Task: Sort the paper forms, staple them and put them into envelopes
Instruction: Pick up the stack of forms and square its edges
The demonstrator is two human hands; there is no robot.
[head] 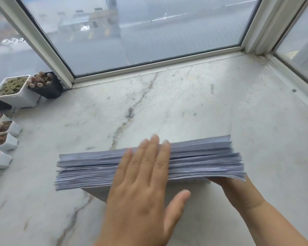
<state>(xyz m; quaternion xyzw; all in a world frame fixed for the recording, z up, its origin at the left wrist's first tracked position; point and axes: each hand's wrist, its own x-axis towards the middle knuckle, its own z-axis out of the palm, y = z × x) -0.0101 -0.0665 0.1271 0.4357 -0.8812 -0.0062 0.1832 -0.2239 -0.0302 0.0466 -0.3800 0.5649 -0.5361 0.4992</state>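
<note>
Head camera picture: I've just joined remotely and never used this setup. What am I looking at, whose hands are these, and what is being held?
There is no robot here. A person wears one wide-angle camera on the head, so you look forward and down over their own two bare hands. That is the only view.

The surface is a pale marble sill running up to a window. A thick stack of paper forms is being handled above it, seen edge-on. The left hand lies with straight fingers flat against the near side of the stack. The right hand is under the stack's right end, mostly hidden by the paper, so its grip cannot be judged.

At the far left stand small plant pots. A dark object at the right edge is too cut off to name. No stapler or envelopes show.
</note>
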